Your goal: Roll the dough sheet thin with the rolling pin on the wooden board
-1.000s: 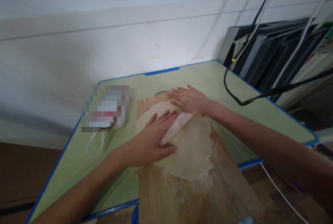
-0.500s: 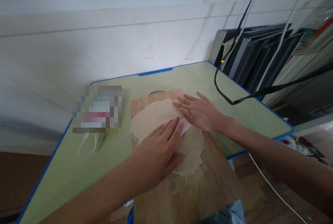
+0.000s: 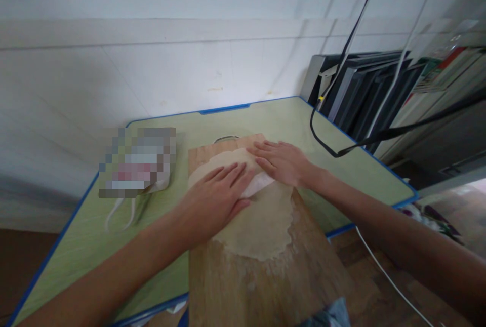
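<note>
A thin, wide sheet of dough with ragged edges lies on a wooden cutting board. My left hand rests palm down over its left and middle part, fingers stretched out. Over the far right edge lies my right hand, also flat with fingers extended. Between the two hands shows a whitish strip on the dough; its ends are covered by my hands, and I cannot make out whether it is a tool or a fold. Floury residue marks the board below the dough.
The board sits on a green table with blue edging and overhangs its near side. At left is a blurred-out package with a white loop. A black strap hangs at right, before dark panels. A wall stands behind.
My left hand has shifted slightly left and away from me, uncovering more dough near me. My right hand has moved slightly left. More of the whitish strip shows; the view has shifted slightly.
</note>
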`<state>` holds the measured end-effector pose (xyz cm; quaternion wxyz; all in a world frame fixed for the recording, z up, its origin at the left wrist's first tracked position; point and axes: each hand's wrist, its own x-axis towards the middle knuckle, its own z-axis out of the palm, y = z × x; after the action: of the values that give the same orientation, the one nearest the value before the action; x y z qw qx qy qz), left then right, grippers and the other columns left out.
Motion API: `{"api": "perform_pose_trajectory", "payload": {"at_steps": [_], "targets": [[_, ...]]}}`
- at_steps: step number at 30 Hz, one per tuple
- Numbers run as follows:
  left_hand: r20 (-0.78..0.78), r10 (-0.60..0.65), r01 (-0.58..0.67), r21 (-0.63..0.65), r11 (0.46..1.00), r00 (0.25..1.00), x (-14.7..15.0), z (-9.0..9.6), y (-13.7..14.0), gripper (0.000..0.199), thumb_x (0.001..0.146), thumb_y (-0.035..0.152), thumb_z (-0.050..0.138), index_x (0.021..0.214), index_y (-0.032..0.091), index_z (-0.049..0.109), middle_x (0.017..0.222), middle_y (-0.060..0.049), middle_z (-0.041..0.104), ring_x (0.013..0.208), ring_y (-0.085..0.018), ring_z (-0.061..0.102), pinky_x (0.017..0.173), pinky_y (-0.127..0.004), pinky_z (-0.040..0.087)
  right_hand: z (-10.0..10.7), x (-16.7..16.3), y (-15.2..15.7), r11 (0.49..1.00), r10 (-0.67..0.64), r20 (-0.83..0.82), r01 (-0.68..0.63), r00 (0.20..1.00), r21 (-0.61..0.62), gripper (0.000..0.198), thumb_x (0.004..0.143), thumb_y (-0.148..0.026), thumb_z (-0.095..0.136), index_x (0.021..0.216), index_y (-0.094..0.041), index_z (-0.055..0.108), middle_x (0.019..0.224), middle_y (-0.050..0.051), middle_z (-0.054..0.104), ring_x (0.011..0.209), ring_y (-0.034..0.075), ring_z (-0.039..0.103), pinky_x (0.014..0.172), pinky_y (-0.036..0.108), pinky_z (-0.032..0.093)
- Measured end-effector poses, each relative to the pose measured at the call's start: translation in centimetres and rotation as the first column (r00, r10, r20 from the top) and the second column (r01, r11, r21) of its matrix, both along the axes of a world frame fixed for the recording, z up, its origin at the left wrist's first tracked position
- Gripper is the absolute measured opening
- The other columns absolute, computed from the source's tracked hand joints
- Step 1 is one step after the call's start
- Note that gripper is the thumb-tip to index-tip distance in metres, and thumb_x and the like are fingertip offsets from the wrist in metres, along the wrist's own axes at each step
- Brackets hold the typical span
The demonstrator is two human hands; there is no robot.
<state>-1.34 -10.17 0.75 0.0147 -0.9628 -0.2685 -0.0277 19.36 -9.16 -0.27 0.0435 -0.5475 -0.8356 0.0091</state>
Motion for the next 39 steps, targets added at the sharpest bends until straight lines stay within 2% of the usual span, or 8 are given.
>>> {"api": "perform_pose_trajectory", "payload": {"at_steps": [7,13,19,28,30,33,35,39], "targets": [[0.049,0.073,-0.07,-0.048,0.996,0.996,-1.4,0.2,2.9,0.043,0.098,0.036,0.023,0.113,0.016,0.059,0.123,-0.011,0.061,0.117,-0.025,0.054,0.101,-0.041,0.04,0.4,-0.8,3.4,0.99,-0.106,-0.029,0.102,0.994,-0.093,0.053,0.096,-0.044,0.022,0.143,-0.023,0.035,0.148,0.01,0.037,0.134,0.029,0.035,0.104,0.054,0.03],[0.136,0.279,-0.274,-0.056,0.96,0.95,-2.3,0.3,4.5,0.046,0.097,0.032,0.019,0.106,0.016,0.061,0.12,-0.013,0.062,0.113,-0.024,0.056,0.1,-0.042,0.042,-0.4,-1.0,5.7,0.991,-0.097,-0.04,0.093,0.994,-0.102,0.054,0.097,-0.047,0.023,0.14,-0.02,0.04,0.144,0.012,0.043,0.132,0.027,0.039,0.102,0.044,0.035],[0.138,0.318,-0.305,-0.106,0.946,0.938,-2.3,0.2,4.6,0.049,0.095,0.029,0.02,0.106,0.007,0.062,0.119,-0.018,0.061,0.112,-0.027,0.056,0.1,-0.044,0.041,-0.5,-1.1,6.5,0.991,-0.097,-0.031,0.093,0.995,-0.096,0.051,0.096,-0.046,0.025,0.132,-0.018,0.049,0.141,0.013,0.047,0.129,0.026,0.042,0.101,0.039,0.037],[0.115,0.278,-0.267,-0.103,0.958,0.954,-2.1,-0.1,3.9,0.051,0.095,0.036,0.021,0.117,0.01,0.059,0.128,-0.014,0.058,0.12,-0.023,0.052,0.105,-0.04,0.038,0.6,-1.5,3.8,0.99,-0.113,0.023,0.114,0.993,-0.086,0.051,0.096,-0.042,0.027,0.142,-0.02,0.037,0.15,0.014,0.031,0.136,0.036,0.027,0.102,0.059,0.028],[0.101,0.259,-0.25,-0.1,0.963,0.96,-2.1,-0.1,3.4,0.051,0.096,0.036,0.022,0.12,0.008,0.057,0.131,-0.015,0.055,0.124,-0.024,0.049,0.106,-0.041,0.036,0.7,-1.5,2.7,0.992,-0.103,0.045,0.106,0.994,-0.066,0.051,0.097,-0.039,0.026,0.143,-0.02,0.035,0.151,0.014,0.031,0.137,0.035,0.025,0.104,0.059,0.026],[0.062,0.212,-0.208,-0.068,0.976,0.975,-2.0,0.0,2.2,0.05,0.096,0.035,0.023,0.126,0.007,0.053,0.135,-0.017,0.051,0.129,-0.025,0.043,0.107,-0.042,0.035,0.5,-1.5,0.0,0.995,-0.104,0.042,0.104,0.994,0.0,0.049,0.097,-0.035,0.023,0.14,-0.021,0.042,0.149,0.012,0.035,0.137,0.032,0.027,0.105,0.057,0.026],[0.032,0.18,-0.18,-0.022,0.983,0.983,-1.8,0.0,1.3,0.049,0.096,0.035,0.026,0.129,0.008,0.051,0.138,-0.018,0.048,0.131,-0.027,0.041,0.107,-0.044,0.035,0.2,-1.5,-2.2,0.992,-0.104,0.001,0.104,0.995,0.069,0.048,0.097,-0.032,0.021,0.135,-0.022,0.048,0.147,0.01,0.04,0.136,0.028,0.031,0.107,0.054,0.025],[0.033,0.213,-0.215,0.108,0.971,0.977,-1.2,-0.3,0.2,0.048,0.094,0.039,0.035,0.13,0.011,0.051,0.138,-0.017,0.049,0.13,-0.03,0.042,0.104,-0.047,0.038,-0.2,-1.3,-4.8,0.989,-0.106,-0.068,0.112,0.992,0.098,0.048,0.097,-0.032,0.02,0.138,-0.023,0.043,0.144,0.007,0.044,0.132,0.023,0.038,0.106,0.05,0.03]]}}
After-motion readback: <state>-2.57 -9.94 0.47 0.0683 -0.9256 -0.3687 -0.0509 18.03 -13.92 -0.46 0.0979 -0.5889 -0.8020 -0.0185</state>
